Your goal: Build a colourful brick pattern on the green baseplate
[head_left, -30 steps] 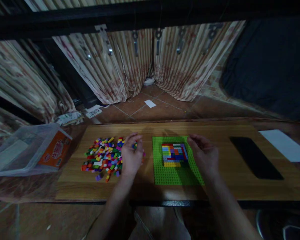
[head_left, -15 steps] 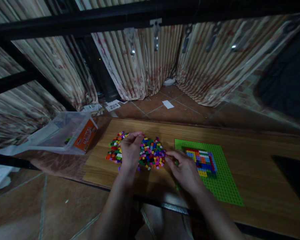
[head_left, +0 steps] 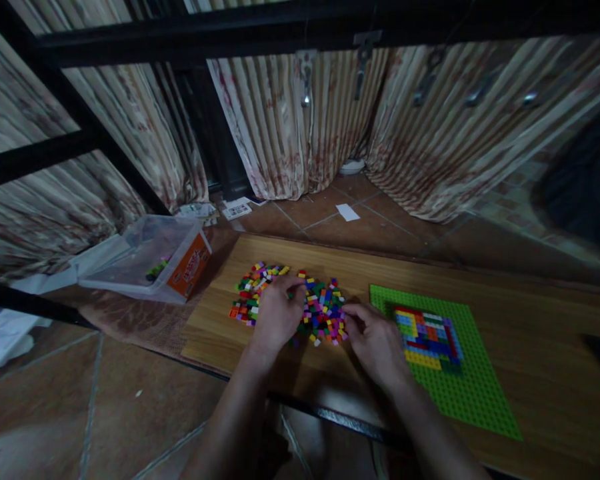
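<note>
A pile of small coloured bricks (head_left: pixel 320 307) lies on the wooden board (head_left: pixel 530 347). My left hand (head_left: pixel 276 315) rests on the middle of the pile, fingers curled down into the bricks. My right hand (head_left: pixel 375 340) sits at the pile's right edge, fingers bent toward the bricks; what they pinch, if anything, is hidden. Right of my hands lies a green baseplate (head_left: pixel 460 393) with a patch of mixed-colour bricks (head_left: pixel 427 330) pressed onto it.
A clear plastic bag with an orange box (head_left: pixel 190 265) lies left of the board. Striped curtains (head_left: pixel 300 127) hang behind, over a tiled floor with scraps of paper (head_left: pixel 347 212). A dark metal bar (head_left: pixel 330 417) runs along the board's near edge.
The view has swung left. My right hand left the baseplate and came over to the right edge of the brick pile. My left hand stays on the pile.
</note>
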Demonstrator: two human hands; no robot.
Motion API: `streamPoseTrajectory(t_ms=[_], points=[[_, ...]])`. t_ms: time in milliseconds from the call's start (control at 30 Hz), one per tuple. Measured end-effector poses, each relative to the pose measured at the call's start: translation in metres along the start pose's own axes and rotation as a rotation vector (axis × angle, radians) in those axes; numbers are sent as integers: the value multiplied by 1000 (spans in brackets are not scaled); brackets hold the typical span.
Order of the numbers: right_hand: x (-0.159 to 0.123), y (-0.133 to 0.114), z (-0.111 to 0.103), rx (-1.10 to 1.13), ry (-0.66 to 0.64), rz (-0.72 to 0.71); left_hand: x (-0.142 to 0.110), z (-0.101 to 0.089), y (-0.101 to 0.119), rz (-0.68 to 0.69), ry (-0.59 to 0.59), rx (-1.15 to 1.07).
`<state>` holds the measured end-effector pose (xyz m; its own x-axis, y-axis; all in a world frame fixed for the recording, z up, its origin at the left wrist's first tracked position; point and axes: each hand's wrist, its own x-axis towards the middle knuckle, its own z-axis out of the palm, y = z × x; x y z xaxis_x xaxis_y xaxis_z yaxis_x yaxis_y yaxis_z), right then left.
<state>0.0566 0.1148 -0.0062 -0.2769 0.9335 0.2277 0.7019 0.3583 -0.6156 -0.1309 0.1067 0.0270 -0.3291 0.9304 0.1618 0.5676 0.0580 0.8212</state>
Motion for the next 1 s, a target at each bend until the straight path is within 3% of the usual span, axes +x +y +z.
streamPoseTrajectory(t_ms=[333, 467, 567, 767, 900, 1000], points=[[3, -3, 8, -64, -10, 40, -4, 10, 6, 22, -56, 34], [3, -3, 3, 79, 12, 84, -4, 10, 9, 16, -67, 31], [1, 1, -1, 329, 7, 151, -4, 11, 12, 30, -82, -2], [-2, 6, -8, 735, 40, 207, -8, 21, 16, -19, -321, -263], [-5, 1, -17, 787, 128, 171, -14, 35, 22, -79, -521, -499], [-8, -2, -23, 744, 161, 136, -16, 44, 27, -171, -574, -593]])
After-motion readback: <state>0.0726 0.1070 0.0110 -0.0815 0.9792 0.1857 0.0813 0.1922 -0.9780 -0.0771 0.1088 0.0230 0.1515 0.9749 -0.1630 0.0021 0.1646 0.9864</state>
